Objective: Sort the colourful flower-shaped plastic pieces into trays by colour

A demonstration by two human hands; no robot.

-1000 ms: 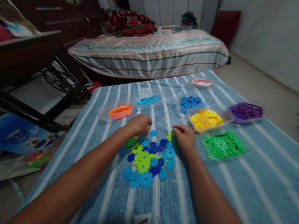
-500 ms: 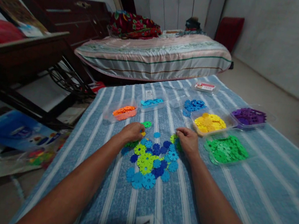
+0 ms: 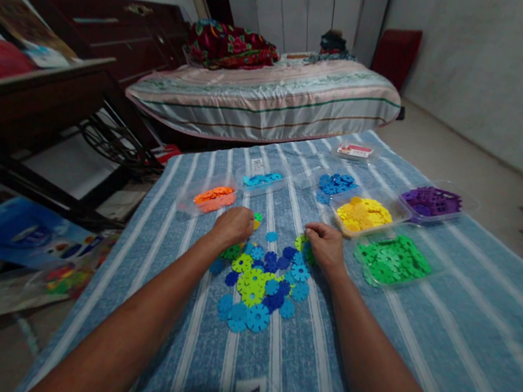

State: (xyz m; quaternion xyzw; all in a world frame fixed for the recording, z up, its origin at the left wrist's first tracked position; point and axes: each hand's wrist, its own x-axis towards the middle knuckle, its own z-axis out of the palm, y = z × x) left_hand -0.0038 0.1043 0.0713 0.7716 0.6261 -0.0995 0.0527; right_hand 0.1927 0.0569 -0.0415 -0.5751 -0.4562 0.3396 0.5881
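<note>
Loose flower-shaped plastic discs in light blue, dark blue and lime (image 3: 253,287) lie in a pile on the striped cloth. At the pile's far left edge is my left hand (image 3: 234,225), its fingers closed on a small yellow disc (image 3: 256,224). A green disc (image 3: 258,217) shows just beyond those fingertips, partly covered. My right hand (image 3: 327,246) rests at the far right side of the pile, thumb and fingers pinched together beside a lime disc (image 3: 300,241). What lies in that pinch, if anything, is too small to make out. One light blue disc (image 3: 271,236) sits between the hands.
Clear plastic boxes hold sorted discs: orange (image 3: 215,199), light blue (image 3: 263,179), blue (image 3: 337,184), yellow (image 3: 363,214), purple (image 3: 431,202) and green (image 3: 394,258). A labelled clear box (image 3: 354,151) stands at the far edge. A bed (image 3: 267,103) is behind.
My left hand has shifted slightly away from me with the yellow disc, now covering more of the green one. My right hand stays pinched in about the same place.
</note>
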